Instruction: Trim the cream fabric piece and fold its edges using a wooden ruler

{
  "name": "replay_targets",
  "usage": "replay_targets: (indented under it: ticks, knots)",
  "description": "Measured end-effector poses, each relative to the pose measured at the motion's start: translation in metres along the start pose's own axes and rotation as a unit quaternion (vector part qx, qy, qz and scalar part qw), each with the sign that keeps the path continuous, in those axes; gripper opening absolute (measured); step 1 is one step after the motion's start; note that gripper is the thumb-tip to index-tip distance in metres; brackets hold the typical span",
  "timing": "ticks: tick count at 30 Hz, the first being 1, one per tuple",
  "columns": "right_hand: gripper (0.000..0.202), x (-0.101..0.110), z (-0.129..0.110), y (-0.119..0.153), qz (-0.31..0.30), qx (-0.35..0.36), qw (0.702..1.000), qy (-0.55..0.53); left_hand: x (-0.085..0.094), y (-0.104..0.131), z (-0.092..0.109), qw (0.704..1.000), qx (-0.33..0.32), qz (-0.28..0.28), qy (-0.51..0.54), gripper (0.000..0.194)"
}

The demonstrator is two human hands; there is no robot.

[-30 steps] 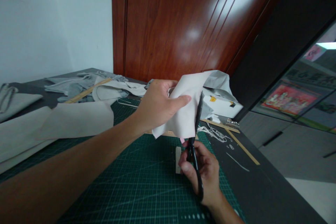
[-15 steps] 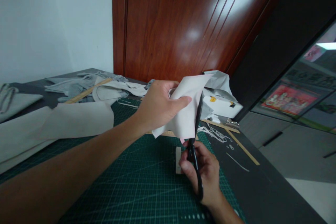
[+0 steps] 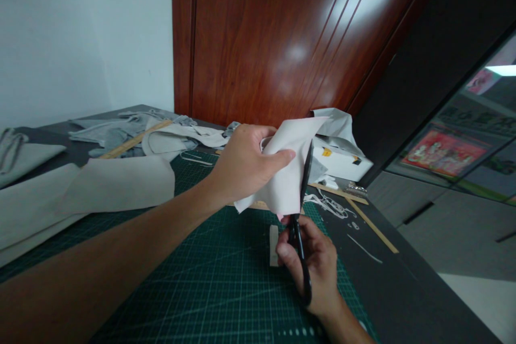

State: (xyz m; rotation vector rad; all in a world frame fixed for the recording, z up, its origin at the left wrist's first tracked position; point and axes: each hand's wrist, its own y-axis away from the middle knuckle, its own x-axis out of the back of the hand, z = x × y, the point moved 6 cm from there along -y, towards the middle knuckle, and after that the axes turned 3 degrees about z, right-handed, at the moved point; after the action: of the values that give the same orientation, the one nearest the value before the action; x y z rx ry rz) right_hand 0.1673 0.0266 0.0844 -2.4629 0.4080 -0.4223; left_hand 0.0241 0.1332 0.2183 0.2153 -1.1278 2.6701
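My left hand [image 3: 250, 164] pinches a white piece of fabric [image 3: 288, 185] up above the cutting mat, its thumb lying on the front face and the other fingers mostly hidden behind. In my right hand [image 3: 316, 260] are black scissors [image 3: 307, 279], gripped by the handles. Their blades point upward along the right edge of the fabric and look close together. A small pink bit [image 3: 279, 217] shows at the fabric's lower edge, near my right fingertips. Just left of my right hand, a small pale block [image 3: 274, 247] sits on the green cutting mat [image 3: 209, 279].
Larger white fabric pieces [image 3: 121, 185] lie on the left. Grey and white scraps [image 3: 116, 131] are heaped behind, with a wooden ruler [image 3: 137, 140] across them. At the back right stands a white box [image 3: 342, 158]; white cord [image 3: 328, 204] and another wooden ruler [image 3: 373, 226] lie nearer.
Almost nothing differs. The fabric and my left hand have shifted very slightly down and right, while the scissors stay at its right edge.
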Motion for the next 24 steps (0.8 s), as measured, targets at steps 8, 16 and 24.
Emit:
replay_targets:
  ticks: [8,16,24]
  knots:
    - [0.024,-0.0003,-0.0012,0.0002,0.003,0.003,1.000,0.012,0.0005,-0.0004,0.0009,1.000,-0.004,-0.003,-0.003,0.015]
    - [0.022,0.0001,-0.0021,0.0012,0.005,0.010,1.000,0.019,0.0006,0.0000,0.0008,1.000,-0.002,0.001,-0.006,0.015]
    - [0.020,0.0002,-0.0067,-0.0005,0.007,0.023,0.999,0.045,0.0007,0.0007,0.0005,1.000,-0.002,0.006,0.000,0.015]
